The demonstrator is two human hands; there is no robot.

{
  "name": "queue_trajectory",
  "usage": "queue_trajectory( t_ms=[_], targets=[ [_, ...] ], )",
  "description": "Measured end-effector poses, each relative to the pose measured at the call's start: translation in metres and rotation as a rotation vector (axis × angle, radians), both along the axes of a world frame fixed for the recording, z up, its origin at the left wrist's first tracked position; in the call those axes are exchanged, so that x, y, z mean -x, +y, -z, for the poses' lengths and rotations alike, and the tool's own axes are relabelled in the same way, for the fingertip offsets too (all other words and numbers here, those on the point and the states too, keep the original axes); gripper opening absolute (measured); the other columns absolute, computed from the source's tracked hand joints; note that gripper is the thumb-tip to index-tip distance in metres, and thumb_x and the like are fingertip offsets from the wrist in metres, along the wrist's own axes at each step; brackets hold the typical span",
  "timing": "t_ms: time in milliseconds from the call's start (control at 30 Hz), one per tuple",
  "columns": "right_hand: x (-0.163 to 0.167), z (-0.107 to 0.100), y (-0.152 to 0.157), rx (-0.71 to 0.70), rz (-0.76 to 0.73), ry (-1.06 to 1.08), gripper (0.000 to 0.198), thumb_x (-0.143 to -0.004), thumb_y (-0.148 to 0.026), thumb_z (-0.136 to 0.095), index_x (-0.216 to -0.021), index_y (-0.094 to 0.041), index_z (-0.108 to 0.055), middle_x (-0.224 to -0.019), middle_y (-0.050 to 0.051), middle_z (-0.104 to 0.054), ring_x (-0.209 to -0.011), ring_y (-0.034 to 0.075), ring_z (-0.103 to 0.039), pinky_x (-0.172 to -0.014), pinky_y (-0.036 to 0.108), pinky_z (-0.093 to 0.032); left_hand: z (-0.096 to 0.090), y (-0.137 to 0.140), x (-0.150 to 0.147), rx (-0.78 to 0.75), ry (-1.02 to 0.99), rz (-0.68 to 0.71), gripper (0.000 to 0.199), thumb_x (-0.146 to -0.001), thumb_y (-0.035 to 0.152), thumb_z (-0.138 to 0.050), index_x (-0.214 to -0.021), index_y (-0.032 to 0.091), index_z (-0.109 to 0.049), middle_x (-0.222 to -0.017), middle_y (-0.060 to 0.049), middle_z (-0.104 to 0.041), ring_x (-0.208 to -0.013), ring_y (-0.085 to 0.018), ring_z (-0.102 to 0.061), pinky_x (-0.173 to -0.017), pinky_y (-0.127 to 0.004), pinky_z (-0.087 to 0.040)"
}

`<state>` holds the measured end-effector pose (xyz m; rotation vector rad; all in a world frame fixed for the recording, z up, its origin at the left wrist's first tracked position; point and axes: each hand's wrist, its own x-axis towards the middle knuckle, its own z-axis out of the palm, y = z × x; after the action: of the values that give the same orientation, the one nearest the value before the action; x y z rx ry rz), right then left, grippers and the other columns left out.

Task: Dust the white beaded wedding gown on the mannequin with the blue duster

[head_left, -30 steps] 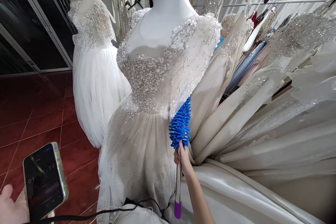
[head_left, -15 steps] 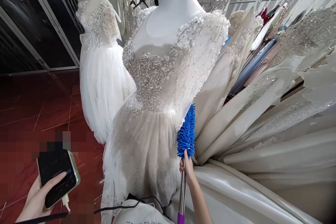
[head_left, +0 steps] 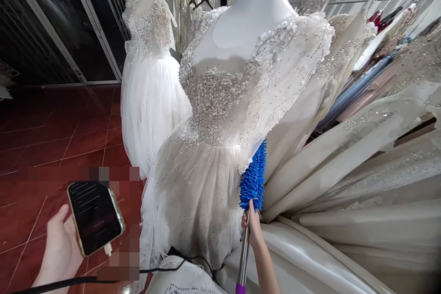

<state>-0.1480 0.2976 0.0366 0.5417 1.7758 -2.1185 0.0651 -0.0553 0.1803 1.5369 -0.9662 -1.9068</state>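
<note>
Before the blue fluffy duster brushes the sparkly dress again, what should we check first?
1. Right hand grips the duster handle: ok.
2. Duster's blue head is against the beaded dress, at the waist under the sleeve: ok.
3. Left hand keeps the phone steady: ok, it lies in the palm.
4. Phone's cable stays away from the skirt: not ok, it runs across the skirt's foot.
5. Beads loose or snagged on the duster: cannot tell.

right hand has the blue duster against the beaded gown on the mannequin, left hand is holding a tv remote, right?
Not quite: the head view shows the left hand holding a phone with a cable plugged in. The right hand does hold the blue duster against the beaded gown on the mannequin.
</note>
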Motion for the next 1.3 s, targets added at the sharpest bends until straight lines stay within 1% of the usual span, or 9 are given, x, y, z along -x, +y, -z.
queue_trajectory(
  t_ms=[133,300,433,567,733,900,1067,1233,1300],
  targets=[
    [-0.002,0.001,-0.003,-0.012,0.029,0.007,0.060,-0.066,-0.075,-0.059,-0.048,-0.022,-0.036,-0.037,-0.009,-0.033,-0.027,0.003,-0.027,-0.026,0.018,-0.021,-0.002,0.004,0.005,-0.013,0.071,-0.039,0.030,-0.087,0.042,-0.041,-0.075,0.027,-0.064,-0.057,0.010,-0.067,-0.059,-0.015,-0.065,-0.053,-0.020,-0.053],
    [-0.006,-0.004,-0.009,0.017,0.051,0.056,0.060,-0.065,-0.075,-0.060,-0.052,-0.022,-0.036,-0.036,-0.010,-0.033,-0.026,0.003,-0.026,-0.027,0.017,-0.019,-0.011,0.010,0.011,-0.012,0.109,-0.081,0.030,-0.088,0.035,-0.041,-0.072,0.026,-0.064,-0.066,0.013,-0.070,-0.056,-0.010,-0.062,-0.049,-0.018,-0.052],
    [-0.005,-0.012,-0.012,0.026,0.031,0.069,0.057,-0.063,-0.073,-0.065,-0.058,-0.022,-0.039,-0.035,-0.011,-0.036,-0.024,0.003,-0.025,-0.026,0.016,-0.019,-0.011,0.009,0.010,-0.020,0.107,-0.063,0.025,-0.087,0.036,-0.044,-0.083,0.029,-0.068,-0.065,0.010,-0.071,-0.058,-0.015,-0.065,-0.049,-0.023,-0.054],
    [-0.003,-0.010,-0.010,0.002,0.023,0.041,0.060,-0.064,-0.075,-0.061,-0.051,-0.022,-0.036,-0.033,-0.011,-0.032,-0.023,0.002,-0.024,-0.025,0.016,-0.018,-0.003,0.004,0.009,-0.048,0.081,-0.047,0.030,-0.085,0.038,-0.043,-0.096,0.025,-0.068,-0.067,0.002,-0.072,-0.057,-0.021,-0.066,-0.048,-0.031,-0.055],
    [-0.006,-0.001,0.000,-0.078,0.071,-0.016,0.063,-0.057,-0.079,-0.061,-0.049,-0.022,-0.036,-0.031,-0.010,-0.033,-0.022,0.003,-0.026,-0.023,0.016,-0.019,0.000,0.009,0.012,-0.012,0.092,-0.060,0.028,-0.084,0.037,-0.043,-0.087,0.024,-0.068,-0.062,0.003,-0.071,-0.051,-0.020,-0.065,-0.041,-0.032,-0.056],
    [-0.011,0.007,0.003,-0.089,0.088,-0.049,0.063,-0.053,-0.080,-0.064,-0.054,-0.022,-0.038,-0.032,-0.011,-0.036,-0.023,0.003,-0.026,-0.024,0.016,-0.020,-0.003,0.014,0.013,0.005,0.069,-0.059,0.028,-0.085,0.037,-0.043,-0.079,0.025,-0.068,-0.060,0.005,-0.070,-0.048,-0.018,-0.066,-0.038,-0.032,-0.056],
    [-0.012,0.005,0.001,-0.095,0.066,-0.052,0.065,-0.054,-0.080,-0.063,-0.048,-0.022,-0.036,-0.031,-0.010,-0.033,-0.023,0.003,-0.027,-0.024,0.016,-0.022,-0.004,0.010,0.008,-0.018,-0.026,-0.121,0.011,-0.078,0.033,-0.060,-0.076,0.026,-0.068,-0.059,0.008,-0.070,-0.048,-0.016,-0.066,-0.038,-0.028,-0.056],
    [-0.011,0.006,0.001,-0.091,0.033,-0.030,0.064,-0.061,-0.078,-0.060,-0.044,-0.021,-0.036,-0.032,-0.010,-0.032,-0.023,0.002,-0.027,-0.024,0.017,-0.023,0.000,0.006,0.005,-0.026,0.071,-0.049,0.032,-0.087,0.036,-0.040,-0.072,0.024,-0.066,-0.053,0.004,-0.067,-0.043,-0.015,-0.063,-0.038,-0.026,-0.055],
    [-0.011,0.008,0.001,-0.095,0.033,-0.027,0.064,-0.062,-0.078,-0.058,-0.043,-0.021,-0.035,-0.031,-0.010,-0.030,-0.023,0.002,-0.026,-0.024,0.017,-0.022,0.005,0.005,0.003,0.007,0.051,-0.060,0.027,-0.085,0.037,-0.046,-0.074,0.024,-0.067,-0.058,0.005,-0.068,-0.047,-0.015,-0.063,-0.040,-0.026,-0.056]
  ],
)
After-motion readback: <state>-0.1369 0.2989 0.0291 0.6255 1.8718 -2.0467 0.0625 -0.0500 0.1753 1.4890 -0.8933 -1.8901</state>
